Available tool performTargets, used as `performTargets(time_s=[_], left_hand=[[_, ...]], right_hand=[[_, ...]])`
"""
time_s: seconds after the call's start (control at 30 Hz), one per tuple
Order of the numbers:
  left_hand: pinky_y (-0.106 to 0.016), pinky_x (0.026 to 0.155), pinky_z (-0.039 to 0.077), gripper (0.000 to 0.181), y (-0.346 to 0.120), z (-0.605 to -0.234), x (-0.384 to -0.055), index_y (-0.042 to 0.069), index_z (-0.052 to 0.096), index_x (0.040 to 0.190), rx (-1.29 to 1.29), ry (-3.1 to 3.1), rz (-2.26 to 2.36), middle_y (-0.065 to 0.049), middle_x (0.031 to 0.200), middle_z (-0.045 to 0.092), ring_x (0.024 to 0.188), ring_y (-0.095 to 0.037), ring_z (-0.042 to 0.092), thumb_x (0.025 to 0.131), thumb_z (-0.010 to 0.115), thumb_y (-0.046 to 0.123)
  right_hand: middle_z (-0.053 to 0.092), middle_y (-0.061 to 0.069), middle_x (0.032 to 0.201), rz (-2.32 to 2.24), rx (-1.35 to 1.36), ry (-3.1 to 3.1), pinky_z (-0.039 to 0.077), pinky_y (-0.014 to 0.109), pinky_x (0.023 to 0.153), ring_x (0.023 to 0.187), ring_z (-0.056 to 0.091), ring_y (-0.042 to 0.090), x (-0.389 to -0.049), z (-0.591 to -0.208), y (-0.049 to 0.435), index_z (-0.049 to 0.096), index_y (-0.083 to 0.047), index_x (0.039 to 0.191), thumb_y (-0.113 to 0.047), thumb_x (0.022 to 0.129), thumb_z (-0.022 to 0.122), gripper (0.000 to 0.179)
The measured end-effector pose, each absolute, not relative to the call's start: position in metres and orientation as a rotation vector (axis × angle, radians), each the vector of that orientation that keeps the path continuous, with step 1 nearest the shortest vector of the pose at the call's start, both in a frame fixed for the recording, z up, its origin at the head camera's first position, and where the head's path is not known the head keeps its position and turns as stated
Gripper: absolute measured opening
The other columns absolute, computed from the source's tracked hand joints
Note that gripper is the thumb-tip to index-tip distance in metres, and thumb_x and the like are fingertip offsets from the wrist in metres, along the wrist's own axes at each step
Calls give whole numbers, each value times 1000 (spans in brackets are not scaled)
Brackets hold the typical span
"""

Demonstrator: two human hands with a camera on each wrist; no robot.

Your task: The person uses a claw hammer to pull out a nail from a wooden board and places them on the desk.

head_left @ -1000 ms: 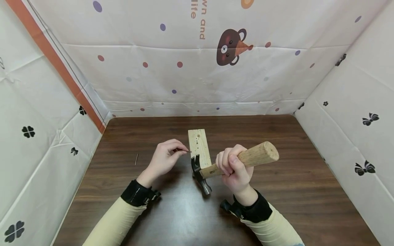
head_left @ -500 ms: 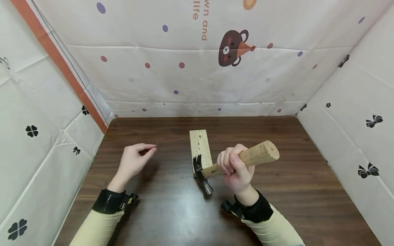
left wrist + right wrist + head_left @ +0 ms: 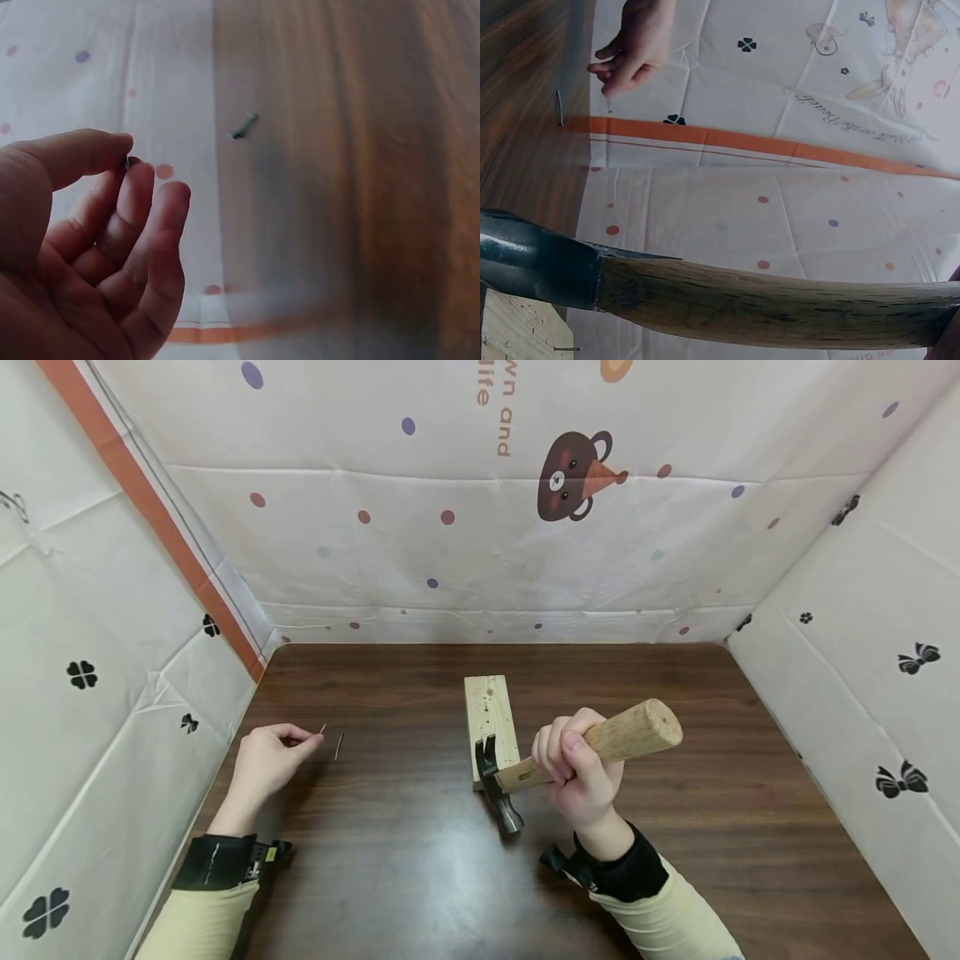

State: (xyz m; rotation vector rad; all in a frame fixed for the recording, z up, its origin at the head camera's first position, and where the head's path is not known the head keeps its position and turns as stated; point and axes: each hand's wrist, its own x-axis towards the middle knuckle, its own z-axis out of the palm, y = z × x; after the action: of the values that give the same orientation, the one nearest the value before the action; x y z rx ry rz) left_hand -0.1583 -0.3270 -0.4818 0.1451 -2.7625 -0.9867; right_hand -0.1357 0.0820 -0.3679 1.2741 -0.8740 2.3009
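My left hand (image 3: 272,762) is over the left side of the table, pinching a thin nail (image 3: 323,728) between thumb and fingertips. Just right of those fingertips, a second nail (image 3: 338,746) lies on the tabletop; the left wrist view shows this loose nail (image 3: 244,126) blurred. My right hand (image 3: 579,768) grips the wooden handle of a claw hammer (image 3: 626,735). The hammer's dark metal head (image 3: 495,785) hangs over the near end of a pale wooden block (image 3: 491,718). Small dark marks dot the block, and in the right wrist view a nail (image 3: 567,349) shows at it.
The dark brown wooden table (image 3: 405,860) ends at a white printed cloth (image 3: 360,552) behind. Similar cloth walls rise on the left (image 3: 97,718) and right (image 3: 847,693). Black straps are round both wrists.
My left hand has moved left, away from the block to beside the loose nail, carrying the pinched nail. My right hand and the hammer have stayed almost still.
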Motion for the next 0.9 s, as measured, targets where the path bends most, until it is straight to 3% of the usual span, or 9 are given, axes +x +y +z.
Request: performTargets(time_s=[0.2, 0.5, 0.9], left_hand=[[-36, 58, 45, 27, -331, -493, -163, 8, 80, 85, 245, -2892, -954, 2, 68, 68, 63, -19, 57, 97, 78, 33], [-38, 56, 45, 31, -329, -500, -172, 12, 78, 87, 307, -3100, -828, -7, 84, 73, 73, -26, 62, 99, 73, 40], [-39, 58, 45, 34, -325, -501, -180, 10, 77, 94, 313, -3192, -787, -8, 89, 71, 75, -26, 62, 100, 71, 42]], right_hand=[[30, 2, 54, 2299, 1292, -892, 24, 27, 38, 42, 27, 11, -135, -368, 84, 38, 0, 78, 6, 104, 46, 27], [30, 2, 54, 2282, 1287, -921, 25, 28, 38, 42, 27, 12, -135, -367, 86, 36, 0, 77, 6, 104, 47, 29], [30, 2, 54, 2291, 1287, -931, 25, 28, 38, 42, 27, 12, -132, -365, 86, 36, 0, 77, 5, 104, 46, 29]])
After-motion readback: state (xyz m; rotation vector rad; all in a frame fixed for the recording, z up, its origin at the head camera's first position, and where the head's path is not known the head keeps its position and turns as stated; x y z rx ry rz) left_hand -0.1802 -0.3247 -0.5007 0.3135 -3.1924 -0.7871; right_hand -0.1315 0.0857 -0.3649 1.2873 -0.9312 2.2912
